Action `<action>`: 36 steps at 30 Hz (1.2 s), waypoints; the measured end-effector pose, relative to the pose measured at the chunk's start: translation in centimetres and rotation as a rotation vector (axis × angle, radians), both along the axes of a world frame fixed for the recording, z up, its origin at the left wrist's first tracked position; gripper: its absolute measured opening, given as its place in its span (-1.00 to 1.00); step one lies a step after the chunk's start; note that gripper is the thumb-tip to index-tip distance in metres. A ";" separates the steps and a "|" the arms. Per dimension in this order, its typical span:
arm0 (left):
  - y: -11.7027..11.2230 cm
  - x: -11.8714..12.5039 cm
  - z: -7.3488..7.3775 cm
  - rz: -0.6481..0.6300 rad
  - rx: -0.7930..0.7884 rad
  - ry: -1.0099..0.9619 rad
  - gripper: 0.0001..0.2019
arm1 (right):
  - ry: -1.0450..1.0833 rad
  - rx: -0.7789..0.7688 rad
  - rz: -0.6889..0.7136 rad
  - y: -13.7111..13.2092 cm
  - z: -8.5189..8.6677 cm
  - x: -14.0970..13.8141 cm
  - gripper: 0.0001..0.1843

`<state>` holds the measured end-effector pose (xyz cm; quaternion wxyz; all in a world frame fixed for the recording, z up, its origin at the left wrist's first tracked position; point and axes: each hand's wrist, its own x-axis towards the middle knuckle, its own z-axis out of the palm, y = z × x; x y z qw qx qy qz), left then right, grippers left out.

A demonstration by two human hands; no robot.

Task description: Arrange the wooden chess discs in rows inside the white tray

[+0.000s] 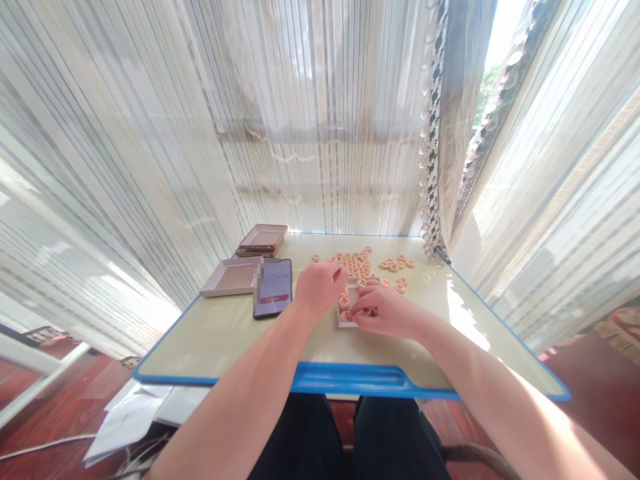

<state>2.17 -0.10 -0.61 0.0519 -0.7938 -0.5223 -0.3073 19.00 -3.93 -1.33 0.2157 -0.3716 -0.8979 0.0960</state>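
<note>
Several round wooden game pieces (pixel 395 265) with red marks lie scattered on the pale table (pixel 225 333). My left hand (pixel 320 287) is curled with its fingertips pinched at the pile of pieces. My right hand (pixel 383 310) rests curled on a small white tray (pixel 344 323) that holds a column of pieces (pixel 344 301). Its fingers press on the tray's near end. What either hand's fingertips hold is too small to make out.
A dark phone (pixel 273 287) lies left of my hands, with a shallow open box (pixel 231 277) beside it and stacked box parts (pixel 263 240) behind. The table has a blue rim (pixel 350 380). Sheer curtains surround it. Papers (pixel 130 420) lie on the floor at the left.
</note>
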 end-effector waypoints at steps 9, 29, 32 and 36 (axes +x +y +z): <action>-0.1 0.1 0.1 0.001 -0.013 0.016 -0.60 | -0.068 0.021 -0.057 -0.3 0.2 0.0 -0.80; 2.8 -0.4 -1.1 -0.065 -0.199 -0.231 -0.60 | 0.181 0.230 -0.674 6.4 -2.7 5.9 -0.66; 4.4 0.2 -0.5 -0.086 -0.278 -0.179 -0.56 | 0.138 0.122 -0.532 7.6 -3.3 6.0 -0.62; 5.7 0.9 0.1 -0.075 -0.332 -0.170 -0.68 | 0.061 0.007 -0.374 8.1 -2.9 5.2 -0.55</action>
